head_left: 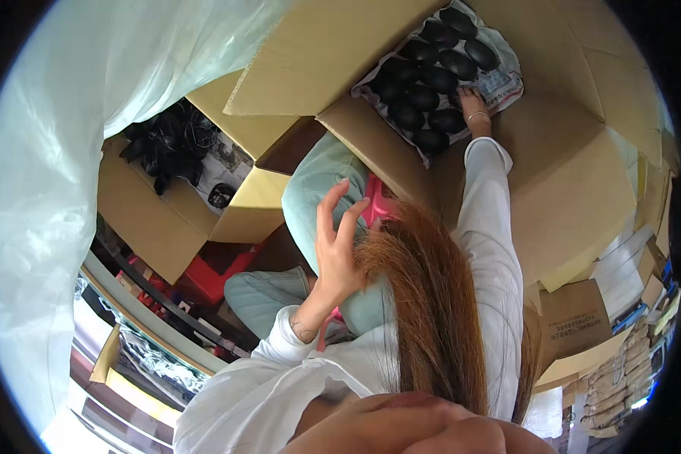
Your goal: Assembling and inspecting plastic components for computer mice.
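Inside a large cardboard box (575, 113), my right hand (473, 106) rests at the edge of several smooth black oval pieces (438, 79). They lie in rows on a printed paper sheet (509, 72). The fingers look stretched out against the sheet, next to the nearest ovals; their tips are small and partly lost against the dark pieces. My left hand (334, 246) is raised over my lap beside my long hair, its fingers apart and nothing in it. A pink thing (377, 200) shows just behind it, partly hidden.
To the left stands an open cardboard box (155, 231) with black pieces (175, 144) and paper inside. A translucent plastic sheet (38, 189) hangs along the left. Red crates (208, 278) sit low at the left. Another carton (575, 318) and stacked bundles (617, 374) are at the right.
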A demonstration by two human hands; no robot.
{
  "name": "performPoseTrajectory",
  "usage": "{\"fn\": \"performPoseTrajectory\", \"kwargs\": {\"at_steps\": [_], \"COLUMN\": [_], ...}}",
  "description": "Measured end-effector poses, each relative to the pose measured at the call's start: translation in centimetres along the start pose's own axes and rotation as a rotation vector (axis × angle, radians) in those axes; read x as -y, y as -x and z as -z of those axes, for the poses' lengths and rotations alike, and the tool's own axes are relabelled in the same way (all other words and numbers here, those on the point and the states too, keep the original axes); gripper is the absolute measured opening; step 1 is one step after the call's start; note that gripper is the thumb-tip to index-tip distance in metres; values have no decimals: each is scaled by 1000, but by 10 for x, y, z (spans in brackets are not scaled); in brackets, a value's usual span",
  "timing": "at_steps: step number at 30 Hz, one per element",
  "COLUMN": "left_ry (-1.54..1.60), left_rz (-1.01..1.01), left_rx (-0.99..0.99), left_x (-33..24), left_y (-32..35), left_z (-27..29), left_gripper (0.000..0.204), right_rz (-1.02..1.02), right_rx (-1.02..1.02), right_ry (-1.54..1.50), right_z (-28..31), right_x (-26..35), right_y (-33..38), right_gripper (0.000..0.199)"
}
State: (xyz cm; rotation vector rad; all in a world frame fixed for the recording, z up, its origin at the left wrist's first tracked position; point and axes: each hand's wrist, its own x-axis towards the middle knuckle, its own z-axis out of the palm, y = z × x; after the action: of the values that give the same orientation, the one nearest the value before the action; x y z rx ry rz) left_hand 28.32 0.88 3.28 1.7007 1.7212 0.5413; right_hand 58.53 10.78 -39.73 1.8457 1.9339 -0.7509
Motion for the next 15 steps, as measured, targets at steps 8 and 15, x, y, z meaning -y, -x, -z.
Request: {"fn": "performPoseTrajectory", "kwargs": {"at_steps": [8,15], "left_ry": [52,549], "left_rz": [12,237], "left_rx": [-89,-470], "left_x": [-4,17], "left_y": [5,105], "left_z": [11,64], "left_gripper": [30,28], "right_rz": [121,432], "right_rx": [-156,101], "right_ry": [87,156], "right_z": [21,203], "right_x": [14,192], "right_y": [25,145], "right_gripper": [31,31]}}
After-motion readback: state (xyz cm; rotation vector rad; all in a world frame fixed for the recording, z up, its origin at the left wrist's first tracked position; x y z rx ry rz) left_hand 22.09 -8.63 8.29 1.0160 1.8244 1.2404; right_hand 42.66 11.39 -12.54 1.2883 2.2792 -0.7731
